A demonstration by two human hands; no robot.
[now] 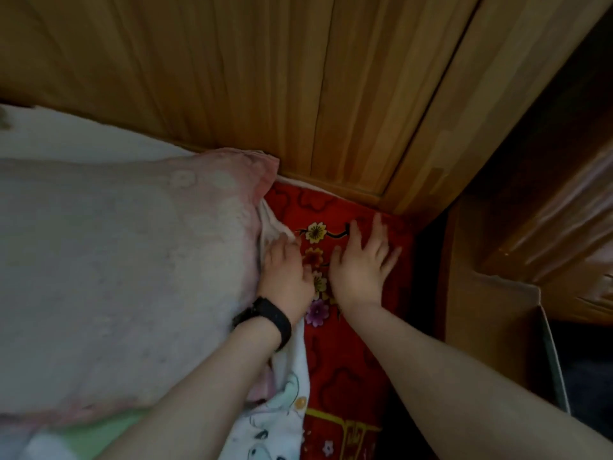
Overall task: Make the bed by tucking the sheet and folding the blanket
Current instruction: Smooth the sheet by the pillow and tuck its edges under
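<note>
Two hands rest on a red sheet (345, 370) printed with flowers, which covers the right end of the bed and runs from the near edge to the wooden panel (232, 78) at the far side. The right hand (360, 260) lies flat on the sheet, palm down, with its fingers straight and spread, pointing toward the far corner. The left hand (287, 270) is just beside it, also back up, with a black wristband (265, 318) on the wrist. Its fingers (282, 242) reach to the far left into the fold of a white cartoon-print cloth (285, 393), and whether they pinch that cloth or only press on it cannot be told.

The white cloth runs as a strip from the near edge up along the left border of the red sheet. A large pale pink pillow (116, 260) lies over it on the left, its far right corner touching the wooden panel. Some green fabric (109, 426) shows under the pillow at the near left.

To the right of the bed, across a dark gap, stands an open cardboard box (491, 327), and glossy wooden furniture (547, 210) sits beyond it.
</note>
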